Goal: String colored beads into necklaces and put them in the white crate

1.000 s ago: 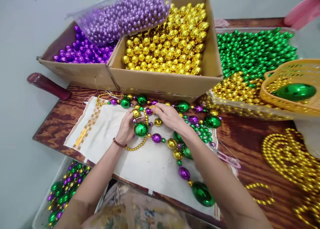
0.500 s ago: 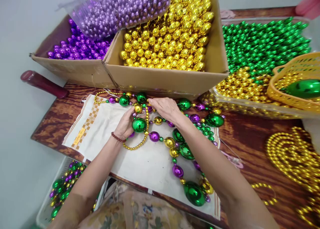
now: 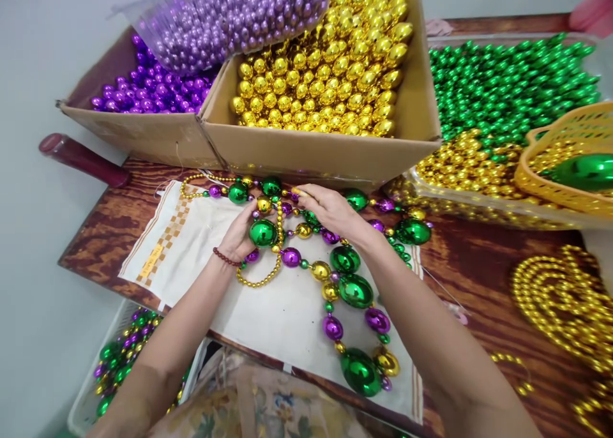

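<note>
My left hand is closed around part of a bead garland, next to a gold bead and a large green bead. My right hand hovers over the upper part of the garland, thumb and fingers pinched together beside small gold and purple beads; what lies between the fingertips is too small to make out. The garland of purple, green and gold beads loops over a white cloth and down to a big green bead. A loop of small gold beads hangs below my left hand.
Behind stands a cardboard box of gold and purple beads, topped by a bag of lilac beads. At right are a clear tub, a yellow basket and gold bead strands. A maroon bottle-like object lies left; a white basket sits below.
My right hand has shifted slightly right and up. The lower part of the garland has slid a little left, and the large green bead by my left hand has moved slightly up and left.
</note>
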Available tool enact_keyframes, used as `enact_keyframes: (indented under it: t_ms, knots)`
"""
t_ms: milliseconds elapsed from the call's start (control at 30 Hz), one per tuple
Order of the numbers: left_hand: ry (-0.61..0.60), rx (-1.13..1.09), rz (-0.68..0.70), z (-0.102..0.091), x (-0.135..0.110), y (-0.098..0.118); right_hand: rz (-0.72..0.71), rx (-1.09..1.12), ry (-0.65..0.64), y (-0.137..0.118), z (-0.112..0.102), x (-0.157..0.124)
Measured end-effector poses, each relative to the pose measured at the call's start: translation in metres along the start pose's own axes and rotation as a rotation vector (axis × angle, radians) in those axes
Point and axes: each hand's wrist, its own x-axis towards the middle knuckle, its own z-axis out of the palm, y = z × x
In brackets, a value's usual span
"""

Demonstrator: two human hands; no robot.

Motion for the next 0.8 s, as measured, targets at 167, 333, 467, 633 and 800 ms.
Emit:
enact_keyframes:
  t_ms: [167,333,467,633,800]
  knots:
    - [-0.007,0.011,-0.018,0.000,0.003,0.002,0.010,-0.046,-0.146,-0.005,-0.006,0.009]
    - [-0.021,0.028,-0.038,0.003,0.003,0.002,0.244,-0.289,-0.148,-0.021,-0.005,0.019]
    - [-0.048,0.043,-0.034,0.003,0.003,0.002,0.247,-0.418,-0.155,-0.022,0.000,0.026]
    - [-0.080,0.047,-0.046,0.000,0.004,0.002,0.212,-0.468,-0.159,-0.021,0.003,0.030]
    - [-0.073,0.036,-0.060,-0.002,0.006,0.002,0.211,-0.469,-0.154,-0.023,0.004,0.031]
